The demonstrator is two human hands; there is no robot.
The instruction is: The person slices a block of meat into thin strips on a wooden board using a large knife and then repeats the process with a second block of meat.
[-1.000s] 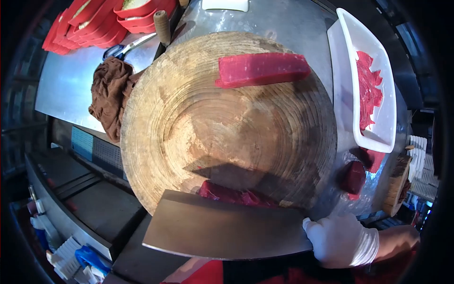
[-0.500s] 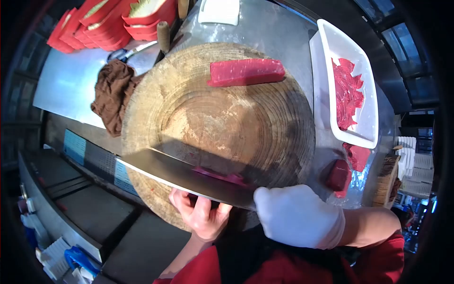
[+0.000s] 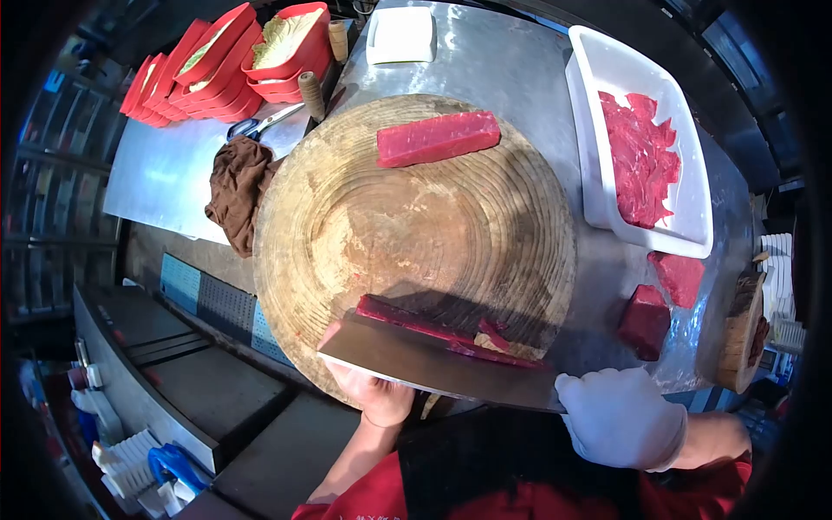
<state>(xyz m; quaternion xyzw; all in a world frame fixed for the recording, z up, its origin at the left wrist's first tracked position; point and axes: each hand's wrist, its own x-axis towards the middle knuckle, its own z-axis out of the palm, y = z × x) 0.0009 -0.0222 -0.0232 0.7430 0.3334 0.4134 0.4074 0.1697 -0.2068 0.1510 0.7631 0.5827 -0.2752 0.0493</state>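
Observation:
In a white glove, my right hand [image 3: 622,419] is closed round the handle end of a wide cleaver [image 3: 433,360]. The blade reaches left across the near edge of the round wooden block [image 3: 399,225]. Just beyond the blade lies a long dark-red strip of meat [image 3: 399,317], partly covered by it, with a small scrap [image 3: 492,334] near its right end. My bare left hand [image 3: 371,390] is at the block's near edge, under the blade's left part; its fingers are mostly hidden. A pinkish-red meat block [image 3: 438,139] rests on the far side.
At the right stands a white tub [image 3: 598,204] of sliced meat, with two meat pieces [image 3: 644,322] [image 3: 678,277] below it. A brown cloth [image 3: 238,192], scissors [image 3: 264,121] and red baskets [image 3: 290,65] are at the left. A white container [image 3: 400,36] sits at the back.
My right hand and the cleaver have moved right and slightly nearer my body. More of the meat strip shows beyond the blade. The whole view has shifted somewhat.

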